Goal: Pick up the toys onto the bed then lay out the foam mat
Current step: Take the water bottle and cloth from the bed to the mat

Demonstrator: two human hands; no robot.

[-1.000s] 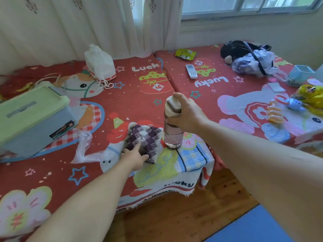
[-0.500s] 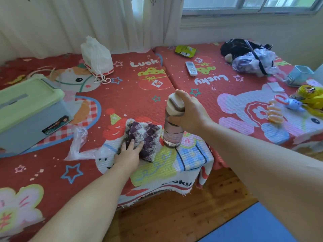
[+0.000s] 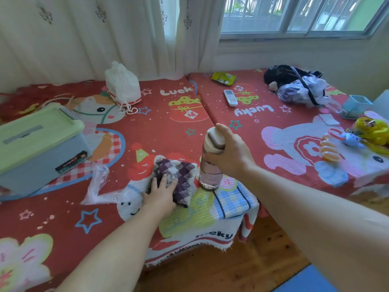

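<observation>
My right hand (image 3: 229,153) grips the top of a clear pink water bottle (image 3: 210,173) that stands upright on the red cartoon bed cover (image 3: 160,123) near its front corner. My left hand (image 3: 161,192) rests with fingers spread on a purple-and-white checked cloth (image 3: 179,173) just left of the bottle. Toys lie at the right edge of the bed: orange rings (image 3: 329,149), a small blue toy (image 3: 350,140) and a yellow toy (image 3: 372,129). A corner of the blue foam mat (image 3: 309,280) shows on the wooden floor at bottom right.
A green-lidded storage box (image 3: 35,142) sits on the bed at left. Behind are a white drawstring bag (image 3: 122,85), a remote (image 3: 230,98), a green packet (image 3: 223,77), a black and purple bundle (image 3: 294,85) and a blue cup (image 3: 355,106). A clear plastic bag (image 3: 99,184) lies by the cloth.
My left hand slid forward from the cloth's near edge so its fingers lie on the cloth. My right hand stays on the standing bottle.
</observation>
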